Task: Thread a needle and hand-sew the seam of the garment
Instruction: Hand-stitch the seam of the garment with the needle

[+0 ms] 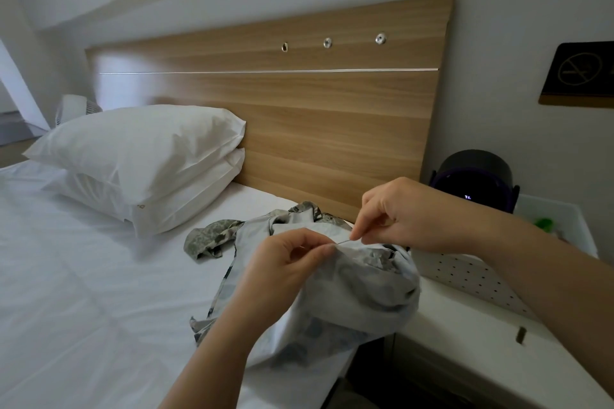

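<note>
Both forearms reach in from the bottom edge, bare, and meet over the garment [358,292]. The left hand [285,262] is angled up from below with the wrist bent. Its fingers [319,251] are curled, thumb and forefinger pinching a raised fold of the cloth. The right hand [408,212] enters from the right, knuckles up, with thumb and forefinger closed on the needle [345,242] and the other fingers curled loosely behind. The needle is a thin, straight sliver of metal lying nearly level in the small gap between the two pinches, its far end meeting the fold at the left fingers. Any thread is too fine to make out.

The garment is thin, soft, pale grey cloth with a mottled grey-green print, and it is crumpled. One part bunches under the left fingers and sags below the right fingers over the edge of the bed [83,276]. The rest trails away beyond the left fingers onto the smooth white sheet.

Left of and beyond the fingers, two plump white pillows [143,143] are stacked against a wood-grain headboard [299,109] with three round metal fittings. Right of the fingers stands a white nightstand [465,335]. A rounded black device [475,173] sits just beyond the right hand.
</note>
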{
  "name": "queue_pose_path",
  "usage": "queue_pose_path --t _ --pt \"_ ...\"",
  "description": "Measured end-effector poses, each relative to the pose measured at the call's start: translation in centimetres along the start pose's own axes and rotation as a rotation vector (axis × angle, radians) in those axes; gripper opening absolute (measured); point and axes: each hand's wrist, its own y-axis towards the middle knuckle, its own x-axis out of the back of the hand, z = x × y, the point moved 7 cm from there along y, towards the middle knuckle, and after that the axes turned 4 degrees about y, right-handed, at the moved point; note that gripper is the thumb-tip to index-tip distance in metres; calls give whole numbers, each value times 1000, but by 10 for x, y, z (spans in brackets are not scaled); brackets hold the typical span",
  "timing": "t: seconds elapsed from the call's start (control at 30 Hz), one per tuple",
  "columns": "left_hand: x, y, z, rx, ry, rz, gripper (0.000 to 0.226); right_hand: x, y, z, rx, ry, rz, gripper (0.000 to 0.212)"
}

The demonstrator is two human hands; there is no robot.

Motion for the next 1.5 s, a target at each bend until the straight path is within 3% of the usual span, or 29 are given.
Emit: queue_pose_path --t 0.53,0.77,1.0,1.07,1.17,1.27,1.37,1.5 --pt "-7 3 3 4 -3 117 11 -3 4 7 53 -153 19 16" --pt "-13 2 9 62 -154 187 15 -12 7 0 73 77 -23 13" --pt "-16 4 10 116 -322 114 16 -12 8 -11 4 334 -109 13" --pt "-18 5 11 142 -339 112 17 -5 6 -15 -21 258 -153 16" --pt "-19 9 12 169 -341 99 17 17 -3 -4 86 186 -363 13" --pt "-18 11 12 163 -356 96 21 6 -8 18 259 26 -285 12" --pt "-21 13 13 163 -389 127 44 -10 -9 25 354 -137 -284 11" --pt "-23 12 16 230 -453 164 23 -8 -7 27 417 -172 -404 4"
